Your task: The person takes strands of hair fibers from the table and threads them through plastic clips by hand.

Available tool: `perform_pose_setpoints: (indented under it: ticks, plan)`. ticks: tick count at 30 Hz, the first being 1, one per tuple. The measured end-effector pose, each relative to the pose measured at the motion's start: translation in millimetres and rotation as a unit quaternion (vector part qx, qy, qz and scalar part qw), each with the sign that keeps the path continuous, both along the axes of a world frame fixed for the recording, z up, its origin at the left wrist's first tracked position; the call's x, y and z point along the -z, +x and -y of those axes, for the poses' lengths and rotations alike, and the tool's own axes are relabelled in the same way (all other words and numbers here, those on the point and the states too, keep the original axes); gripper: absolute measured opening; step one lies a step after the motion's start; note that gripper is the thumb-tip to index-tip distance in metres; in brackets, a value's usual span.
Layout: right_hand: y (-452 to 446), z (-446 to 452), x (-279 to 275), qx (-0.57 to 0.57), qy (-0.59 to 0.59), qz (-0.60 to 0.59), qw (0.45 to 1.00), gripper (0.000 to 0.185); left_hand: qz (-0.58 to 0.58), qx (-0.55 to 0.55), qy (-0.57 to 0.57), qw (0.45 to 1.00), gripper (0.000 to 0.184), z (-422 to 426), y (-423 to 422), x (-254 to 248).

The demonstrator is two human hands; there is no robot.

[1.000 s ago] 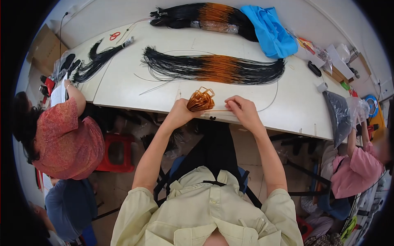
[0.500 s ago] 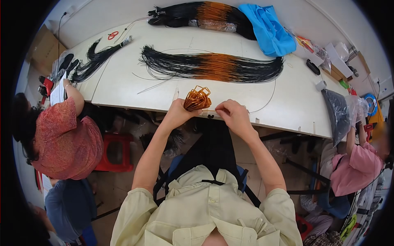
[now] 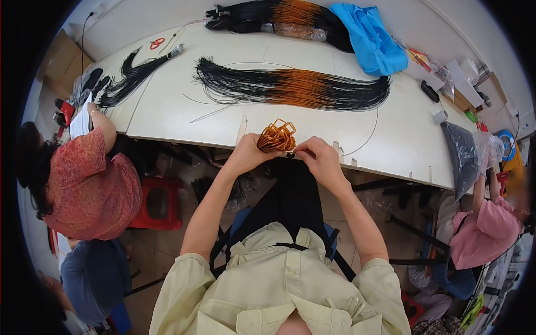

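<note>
Facing the white counter (image 3: 324, 120), we have it spread before us from about ten to three o'clock, counted from the spot where we work. At nine o'clock sits a person in a red patterned top (image 3: 92, 184). A long black-and-orange wire bundle (image 3: 296, 88) lies crosswise on the counter at twelve, and beyond it rests a stack of similar wires (image 3: 301, 14), partly wrapped in clear plastic. A blue cloth (image 3: 377, 44) drapes over that stack's end at one o'clock. Toward ten lies a smaller black wire bundle (image 3: 137, 78).

At the counter's near edge, our left hand (image 3: 245, 154) has its fingers wrapped around the lower end of an orange loop bundle (image 3: 276, 137), whose open bends fan out above the grip. Our right hand (image 3: 321, 160) is just beside it at three o'clock, fingers bent toward the bundle; we cannot tell whether they pinch a strand. A small white roll (image 3: 440, 117) lies between two and three o'clock.
</note>
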State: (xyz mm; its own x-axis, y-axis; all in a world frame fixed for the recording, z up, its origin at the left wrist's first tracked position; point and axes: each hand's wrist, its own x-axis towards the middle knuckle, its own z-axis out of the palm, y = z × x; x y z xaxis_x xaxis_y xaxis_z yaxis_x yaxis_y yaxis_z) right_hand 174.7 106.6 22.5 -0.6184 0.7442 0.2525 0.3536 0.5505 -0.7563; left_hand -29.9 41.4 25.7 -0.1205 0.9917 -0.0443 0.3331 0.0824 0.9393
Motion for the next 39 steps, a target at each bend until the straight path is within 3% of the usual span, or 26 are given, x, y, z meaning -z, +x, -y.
perform_pose_setpoints:
  ticks: [8, 13, 15, 17, 18, 19, 22, 27, 32, 39]
  plan:
    - [0.4, 2.7, 1.8, 0.004, 0.005, -0.002, 1.0, 0.005, -0.005, 0.007, 0.008, 1.0, 0.021, 2.8, 1.4, -2.0]
    - [-3.4, 28.2, -3.3, 0.087, 0.045, 0.089, 0.991, 0.004, -0.024, -0.022, -0.029, 0.999, 0.019, 17.5, 10.8, 7.4]
    - [-7.8, 37.7, 6.7, 0.139, -0.134, -0.017, 0.981, 0.006, 0.029, -0.057, -0.014, 0.998, 0.019, 27.0, 23.4, 19.4]
    - [-12.3, 48.4, 18.4, 0.184, -0.308, -0.12, 0.926, 0.008, 0.083, -0.094, -0.001, 0.992, 0.018, 37.9, 36.6, 30.5]
    - [-15.5, 54.1, 23.4, 0.184, -0.311, -0.119, 0.925, 0.008, 0.083, -0.096, -0.004, 0.992, 0.018, 43.1, 41.7, 33.6]
    - [-19.2, 60.4, 28.4, 0.179, -0.375, -0.199, 0.888, 0.009, 0.078, -0.105, -0.003, 0.991, 0.018, 48.7, 46.8, 36.5]
    - [-26.2, 74.1, 39.9, 0.157, -0.528, -0.426, 0.717, 0.011, 0.063, -0.128, 0.007, 0.99, 0.016, 57.8, 57.9, 40.2]
    - [-21.6, 89.0, 58.2, 0.154, -0.527, -0.43, 0.717, 0.012, 0.177, -0.187, 0.039, 0.966, 0.014, 70.1, 41.8, 31.0]
    - [-15.5, 105.7, 64.3, 0.136, -0.516, -0.389, 0.751, 0.01, 0.153, -0.196, 0.02, 0.968, 0.013, 51.5, 48.4, 13.8]
    - [-12.3, 109.6, 70.7, 0.123, -0.499, -0.373, 0.772, 0.009, 0.204, -0.161, 0.028, 0.965, 0.011, 33.7, 62.8, 28.8]
